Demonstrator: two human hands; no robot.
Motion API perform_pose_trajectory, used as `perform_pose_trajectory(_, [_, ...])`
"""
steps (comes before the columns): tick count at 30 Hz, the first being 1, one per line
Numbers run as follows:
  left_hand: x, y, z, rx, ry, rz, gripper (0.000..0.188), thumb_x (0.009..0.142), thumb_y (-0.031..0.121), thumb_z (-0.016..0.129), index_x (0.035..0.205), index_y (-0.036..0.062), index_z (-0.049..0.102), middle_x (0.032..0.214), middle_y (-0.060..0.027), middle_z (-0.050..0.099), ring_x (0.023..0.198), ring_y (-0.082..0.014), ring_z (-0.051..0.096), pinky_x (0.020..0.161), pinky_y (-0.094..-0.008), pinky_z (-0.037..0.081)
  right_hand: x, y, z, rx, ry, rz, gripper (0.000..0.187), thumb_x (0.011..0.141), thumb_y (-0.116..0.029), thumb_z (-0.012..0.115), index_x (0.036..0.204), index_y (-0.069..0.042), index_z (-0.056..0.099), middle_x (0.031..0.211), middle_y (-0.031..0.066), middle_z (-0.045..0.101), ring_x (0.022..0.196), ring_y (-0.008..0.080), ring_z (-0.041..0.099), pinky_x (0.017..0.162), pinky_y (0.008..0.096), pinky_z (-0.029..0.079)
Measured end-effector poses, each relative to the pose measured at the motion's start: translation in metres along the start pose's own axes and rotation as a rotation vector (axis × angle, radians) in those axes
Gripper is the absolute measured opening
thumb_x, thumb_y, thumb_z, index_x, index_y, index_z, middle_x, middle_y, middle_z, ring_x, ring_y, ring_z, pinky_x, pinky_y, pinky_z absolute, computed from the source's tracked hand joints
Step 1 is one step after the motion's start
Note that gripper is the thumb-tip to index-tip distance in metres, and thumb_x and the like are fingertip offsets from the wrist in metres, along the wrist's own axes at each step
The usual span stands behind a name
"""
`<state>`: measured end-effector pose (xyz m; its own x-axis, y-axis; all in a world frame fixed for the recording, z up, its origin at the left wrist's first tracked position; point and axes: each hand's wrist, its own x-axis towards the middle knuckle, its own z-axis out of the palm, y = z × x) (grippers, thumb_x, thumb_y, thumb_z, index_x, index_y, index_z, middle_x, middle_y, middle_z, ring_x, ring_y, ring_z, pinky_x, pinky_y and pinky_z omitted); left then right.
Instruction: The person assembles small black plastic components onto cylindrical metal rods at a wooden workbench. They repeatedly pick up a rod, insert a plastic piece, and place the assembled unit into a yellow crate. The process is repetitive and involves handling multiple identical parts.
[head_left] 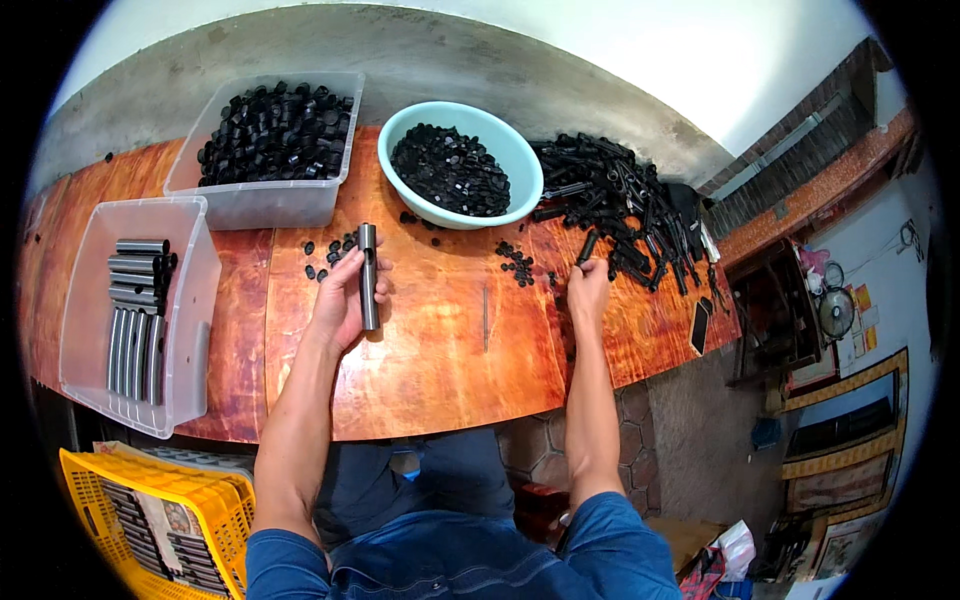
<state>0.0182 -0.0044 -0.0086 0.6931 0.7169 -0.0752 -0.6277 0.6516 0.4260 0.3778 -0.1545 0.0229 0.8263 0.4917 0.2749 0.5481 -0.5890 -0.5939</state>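
My left hand (343, 300) is closed round a dark metal tube (369, 285), held nearly upright over the table, with a notch near its top end. At the near edge of a heap of black rod-like parts (625, 200), my right hand (589, 285) pinches one short black cylindrical part (587, 247). Small black caps (318, 262) lie scattered beside my left hand. Another little cluster of black round pieces (516, 262) sits to the left of my right hand. Between my hands a thin metal rod (486, 320) lies on the tabletop.
A pale blue basin (530, 190) of small black pieces stands at the back. Left of it is a clear bin (270, 215) of black caps, and nearer a clear bin (85, 310) with metal tubes. A phone (700, 325) lies right; a yellow crate (225, 500) stands below left.
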Motion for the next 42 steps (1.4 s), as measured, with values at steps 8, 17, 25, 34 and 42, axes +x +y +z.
perform_pose_trajectory(8, [-0.002,-0.004,-0.001,0.136,-0.009,0.023,0.045,0.1,0.023,0.063,0.14,0.01,0.05,0.11,-0.0117,0.067,0.072,-0.0132,0.061,0.061,-0.0241,0.052,-0.129,-0.097,-0.013,0.776,-0.447,-0.281,0.021,0.094,0.003,0.063,0.107,-0.005,0.049,0.089,-0.0009,0.053,0.076,0.0057,0.051,0.065,0.0225,0.043])
perform_pose_trajectory(17, [-0.006,0.001,-0.001,0.199,0.063,0.109,0.04,0.098,0.021,0.068,0.132,0.0048,0.054,0.103,-0.0113,0.066,0.07,-0.0103,0.06,0.06,-0.0211,0.051,-0.166,-0.113,0.034,0.948,-0.824,-0.095,0.023,0.095,-0.001,0.064,0.116,-0.002,0.053,0.094,0.0038,0.066,0.081,0.0073,0.061,0.069,0.0209,0.047])
perform_pose_trajectory(25, [0.0,-0.003,-0.008,0.082,0.105,0.166,0.028,0.098,0.019,0.066,0.122,0.0044,0.061,0.094,-0.0082,0.064,0.069,-0.0114,0.059,0.063,-0.0222,0.051,-0.164,-0.089,0.034,1.403,-0.965,0.23,0.03,0.103,-0.023,0.059,0.12,0.001,0.058,0.105,0.018,0.072,0.081,0.0182,0.068,0.073,0.027,0.053])
perform_pose_trajectory(34, [-0.01,-0.001,0.002,-0.001,-0.027,0.112,0.018,0.095,0.023,0.07,0.1,0.0094,0.06,0.095,-0.0095,0.066,0.072,-0.0145,0.062,0.065,-0.026,0.053,-0.155,-0.08,0.033,1.409,-0.792,0.145,0.027,0.096,-0.008,0.066,0.119,0.003,0.059,0.097,0.0117,0.07,0.079,0.0169,0.067,0.074,0.0263,0.053])
perform_pose_trajectory(42, [-0.018,-0.006,0.007,0.311,-0.223,-0.195,0.031,0.09,0.02,0.075,0.108,0.0036,0.057,0.096,-0.0135,0.064,0.051,-0.0128,0.056,0.047,-0.0229,0.046,-0.119,-0.109,0.027,1.383,-0.918,0.081,0.032,0.096,-0.009,0.065,0.125,0.003,0.059,0.112,0.0145,0.07,0.086,0.0124,0.065,0.074,0.0246,0.054])
